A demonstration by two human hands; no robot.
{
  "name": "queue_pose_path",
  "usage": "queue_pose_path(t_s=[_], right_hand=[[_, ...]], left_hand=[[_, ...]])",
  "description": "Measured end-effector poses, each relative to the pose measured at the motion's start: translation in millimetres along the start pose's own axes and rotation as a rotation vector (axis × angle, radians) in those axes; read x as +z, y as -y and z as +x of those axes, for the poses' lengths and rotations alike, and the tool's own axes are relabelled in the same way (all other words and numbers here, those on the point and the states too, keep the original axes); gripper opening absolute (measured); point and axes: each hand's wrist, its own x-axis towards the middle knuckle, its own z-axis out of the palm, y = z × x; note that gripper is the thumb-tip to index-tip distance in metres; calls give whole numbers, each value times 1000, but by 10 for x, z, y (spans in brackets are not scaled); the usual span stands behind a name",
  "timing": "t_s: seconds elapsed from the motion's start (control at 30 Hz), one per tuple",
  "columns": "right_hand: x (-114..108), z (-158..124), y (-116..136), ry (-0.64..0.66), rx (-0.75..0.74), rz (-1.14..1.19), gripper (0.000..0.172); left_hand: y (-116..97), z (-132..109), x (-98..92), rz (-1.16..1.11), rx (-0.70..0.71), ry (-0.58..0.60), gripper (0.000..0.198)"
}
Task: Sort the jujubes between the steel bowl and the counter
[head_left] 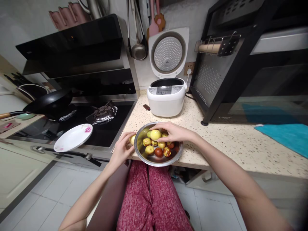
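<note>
The metal bowl (154, 162) of small fruits sits at the near edge of the speckled counter (216, 141), in front of the rice cooker (166, 96). The left hand (121, 149) pinches a pale fruit (132, 139) just outside the bowl's left rim. The right hand (174, 131) curls over a yellow-green fruit (155, 134) at the far side of the heap; whether it grips or only touches cannot be told. Light fingertip pressure seems best here, without pushing on the rim, since the bowl sits so near the edge.
</note>
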Motion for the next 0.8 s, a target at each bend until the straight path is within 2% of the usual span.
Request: queue_pose_path(t_s=[0.1, 0.2, 0.27, 0.37, 0.47, 0.53, 0.63, 0.8], right_hand=[[-4, 3, -1, -17, -33, 1, 53], [7, 14, 13, -93, -94, -15, 49], [28, 23, 35, -153, -144, -18, 45], [86, 36, 77, -210, -216, -15, 40], [157, 48, 109, -216, -280, 0, 39], [187, 54, 116, -205, -302, 14, 41], [164, 52, 113, -190, -292, 19, 45], [-50, 1, 88, -182, -192, 16, 31]], left_hand=[[-14, 28, -47, -40, -15, -80, 37], [-107, 56, -115, -51, -18, -239, 41], [-196, 58, -142, -48, 21, -332, 43], [-334, 38, -130, -7, 151, -378, 47], [-459, 28, -75, 104, 358, -359, 55], [-531, 47, -40, 151, 456, -305, 58], [-608, 106, -3, 128, 490, -188, 56], [-658, 192, 37, 69, 473, -10, 53]])
